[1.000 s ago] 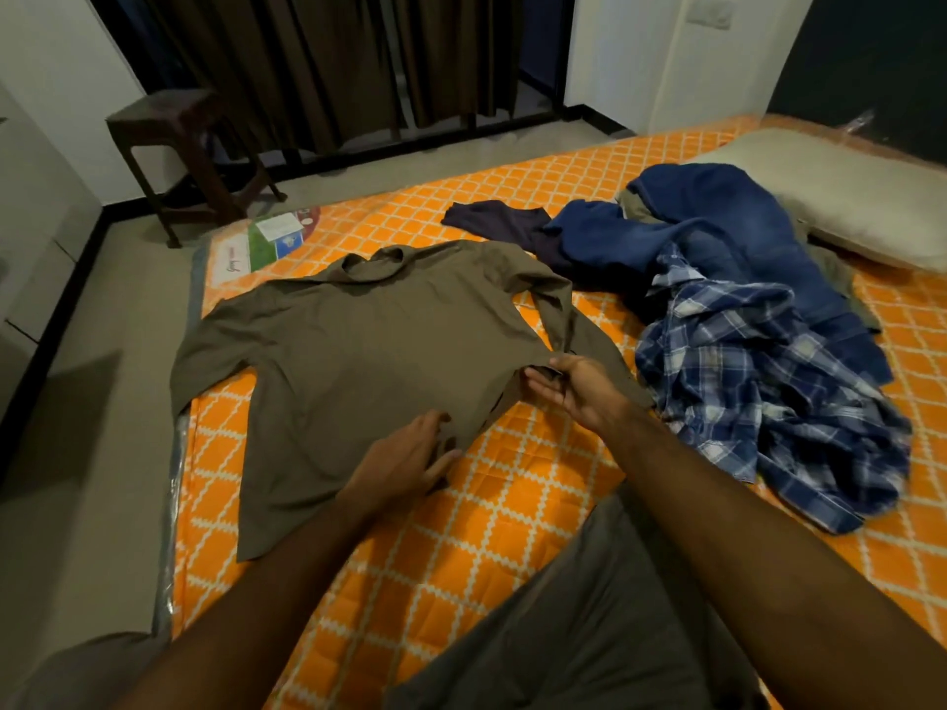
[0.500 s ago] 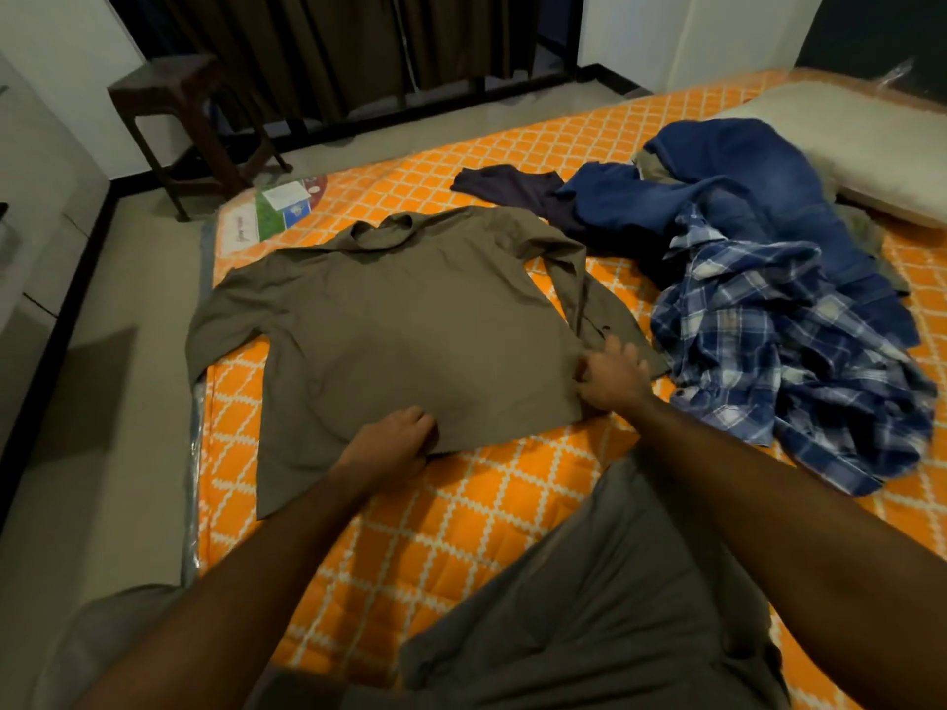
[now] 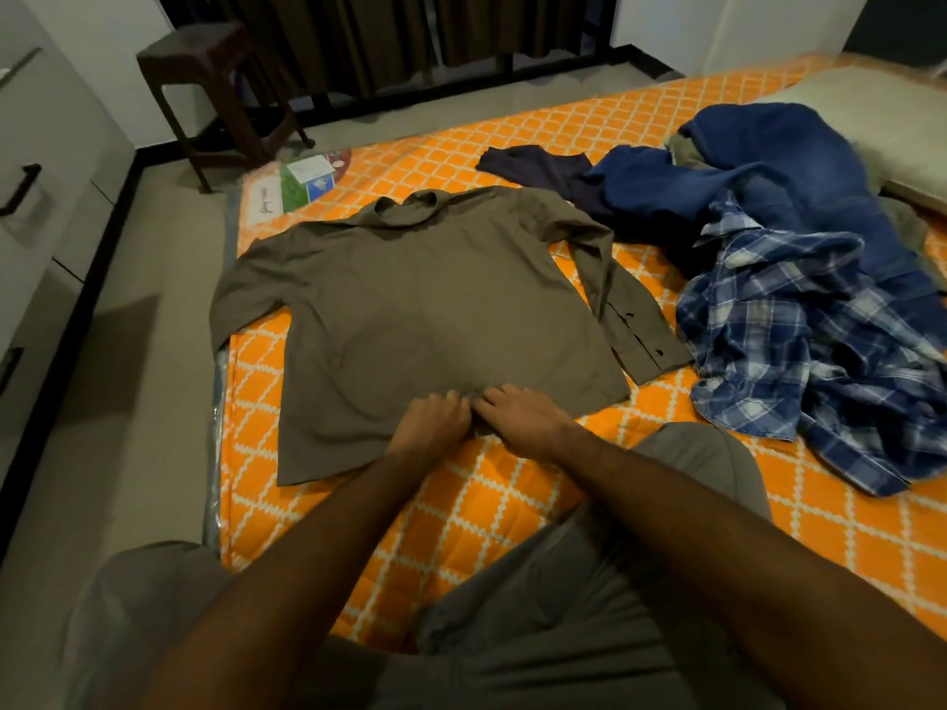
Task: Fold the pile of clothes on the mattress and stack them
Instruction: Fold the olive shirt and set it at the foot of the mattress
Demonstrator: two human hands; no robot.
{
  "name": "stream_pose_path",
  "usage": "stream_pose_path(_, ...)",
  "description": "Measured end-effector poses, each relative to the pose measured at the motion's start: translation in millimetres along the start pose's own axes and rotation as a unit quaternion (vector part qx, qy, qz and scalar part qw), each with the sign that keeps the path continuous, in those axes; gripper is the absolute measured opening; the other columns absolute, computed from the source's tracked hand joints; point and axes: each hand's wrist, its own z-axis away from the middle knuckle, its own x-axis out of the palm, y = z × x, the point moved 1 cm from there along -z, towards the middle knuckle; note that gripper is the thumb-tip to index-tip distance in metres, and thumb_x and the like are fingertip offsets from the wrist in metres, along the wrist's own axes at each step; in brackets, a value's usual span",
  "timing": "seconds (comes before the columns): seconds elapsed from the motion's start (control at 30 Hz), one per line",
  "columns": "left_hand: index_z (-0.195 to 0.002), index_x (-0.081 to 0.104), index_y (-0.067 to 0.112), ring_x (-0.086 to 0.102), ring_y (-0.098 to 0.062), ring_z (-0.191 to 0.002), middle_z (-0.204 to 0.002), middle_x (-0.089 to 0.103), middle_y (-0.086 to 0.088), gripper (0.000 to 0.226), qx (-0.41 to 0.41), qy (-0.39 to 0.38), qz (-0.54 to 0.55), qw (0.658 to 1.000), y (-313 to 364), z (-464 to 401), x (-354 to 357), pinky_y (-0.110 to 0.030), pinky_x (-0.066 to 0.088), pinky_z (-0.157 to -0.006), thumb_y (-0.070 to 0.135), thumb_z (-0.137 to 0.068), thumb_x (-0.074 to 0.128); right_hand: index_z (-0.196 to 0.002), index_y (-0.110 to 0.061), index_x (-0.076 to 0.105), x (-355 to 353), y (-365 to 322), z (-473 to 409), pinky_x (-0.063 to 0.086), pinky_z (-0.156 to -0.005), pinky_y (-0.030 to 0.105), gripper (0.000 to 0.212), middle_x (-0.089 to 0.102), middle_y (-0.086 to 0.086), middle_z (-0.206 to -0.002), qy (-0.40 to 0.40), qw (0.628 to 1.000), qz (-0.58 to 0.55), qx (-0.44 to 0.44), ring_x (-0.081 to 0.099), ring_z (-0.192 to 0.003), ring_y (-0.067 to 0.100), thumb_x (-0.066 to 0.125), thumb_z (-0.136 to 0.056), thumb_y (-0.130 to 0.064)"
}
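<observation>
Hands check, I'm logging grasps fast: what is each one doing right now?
Left hand: fingers curled, gripping the olive shirt at its hem.
Right hand: also pinching that hem, beside the left.

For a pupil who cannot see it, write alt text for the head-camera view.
Two hands, left hand and right hand, meet at the near hem of an olive shirt spread back-up on an orange mattress. To its right lies an unfolded heap: a blue plaid shirt and blue jeans.

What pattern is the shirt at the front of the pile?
Blue-and-white plaid shirt, shown in the head view.
</observation>
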Motion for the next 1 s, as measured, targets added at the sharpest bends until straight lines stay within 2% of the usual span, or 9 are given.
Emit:
stream_pose_path(0.07,-0.085,0.065,0.017,0.067,-0.025,-0.056,-0.071,0.064,-0.004,0.011,-0.004,-0.007,0.042,0.999,-4.8,0.5,-4.3,-0.029,0.039,-0.043,0.025,-0.087,0.058,-0.119,-0.012,0.058,1.4,5.2,0.0,0.047,-0.084,0.045,0.038,0.06,0.014,-0.115,-0.03,0.994,-0.104,0.01,0.056,-0.105,0.036,0.061,-0.081,-0.008)
stream_pose_path(0.2,-0.115,0.047,0.014,0.066,-0.036,-0.099,-0.109,0.068,-0.011,0.035,0.017,-0.109,0.191,0.975,-11.5,12.5,0.7,-0.039,0.047,-0.073,0.041,-0.094,0.055,-0.089,-0.02,0.057,-5.8,12.9,3.6,0.041,-0.071,0.03,0.026,0.059,0.0,-0.085,-0.142,0.953,-0.265,0.042,0.057,-0.08,0.024,0.07,-0.075,-0.002)
stream_pose_path(0.27,-0.111,0.05,0.016,0.065,-0.031,-0.099,-0.11,0.068,-0.009,0.039,0.01,-0.147,0.268,0.952,-23.2,17.5,-0.1,-0.036,0.045,-0.075,0.048,-0.091,0.061,-0.093,-0.02,0.059,-13.0,9.0,2.2,0.039,-0.069,0.026,0.021,0.058,-0.005,-0.085,-0.174,0.937,-0.299,0.055,0.055,-0.079,0.015,0.077,-0.083,-0.018)
stream_pose_path(0.37,-0.1,0.062,0.014,0.068,-0.023,-0.079,-0.092,0.07,-0.005,0.036,-0.056,-0.195,0.492,0.847,-50.9,23.8,-2.5,-0.031,0.051,-0.062,0.049,-0.099,0.054,-0.093,-0.013,0.062,-19.8,-4.3,-8.1,0.04,-0.065,0.031,0.034,0.061,-0.001,-0.082,-0.141,0.932,-0.328,0.06,0.054,-0.073,0.014,0.07,-0.091,-0.045)
stream_pose_path(0.4,-0.097,0.064,0.012,0.069,-0.023,-0.075,-0.087,0.07,-0.004,0.034,-0.087,-0.168,0.519,0.833,-64.1,26.5,-0.3,-0.03,0.051,-0.058,0.043,-0.102,0.052,-0.093,-0.009,0.062,-19.9,-9.7,-14.2,0.039,-0.066,0.032,0.034,0.062,0.004,-0.083,-0.11,0.939,-0.32,0.058,0.056,-0.076,0.018,0.068,-0.093,-0.043)
stream_pose_path(0.53,-0.101,0.062,0.01,0.058,-0.036,-0.097,-0.102,0.059,-0.013,0.013,-0.225,0.071,0.345,0.909,-121.8,59.3,37.7,-0.04,0.046,-0.08,0.021,-0.096,0.057,-0.112,-0.012,0.063,-16.6,-47.3,-50.2,0.043,-0.094,0.037,0.027,0.061,0.014,-0.111,-0.059,0.967,-0.247,0.013,0.056,-0.107,0.031,0.069,-0.091,-0.027)
stream_pose_path(0.7,-0.109,0.059,0.008,0.054,-0.042,-0.1,-0.109,0.056,-0.02,0.022,-0.281,0.033,0.291,0.914,-143.8,112.8,81.1,-0.048,0.047,-0.081,0.02,-0.091,0.062,-0.118,-0.006,0.063,-17.0,-108.6,-88.8,0.041,-0.085,0.031,0.032,0.065,0.017,-0.113,-0.118,0.961,-0.243,-0.063,0.06,-0.098,0.028,0.071,-0.092,-0.023)
stream_pose_path(0.83,-0.1,0.061,0.004,0.057,-0.036,-0.102,-0.102,0.062,-0.021,0.018,-0.308,0.053,0.417,0.853,-169.6,109.0,89.8,-0.04,0.043,-0.084,0.017,-0.089,0.057,-0.11,-0.005,0.065,-14.1,-138.8,-112.6,0.037,-0.071,0.024,0.021,0.068,0.015,-0.105,-0.127,0.959,-0.246,-0.067,0.063,-0.094,0.027,0.068,-0.094,-0.018)
stream_pose_path(1.0,-0.123,0.057,0.001,0.06,-0.034,-0.096,-0.102,0.062,-0.02,0.044,-0.399,0.089,0.521,0.749,-226.2,74.0,97.3,-0.043,0.048,-0.086,0.021,-0.084,0.062,-0.124,-0.005,0.056,-7.4,-174.9,-142.9,0.042,-0.094,0.04,0.043,0.056,0.019,-0.119,-0.048,0.969,-0.237,-0.041,0.054,-0.111,0.036,0.069,-0.091,-0.03)
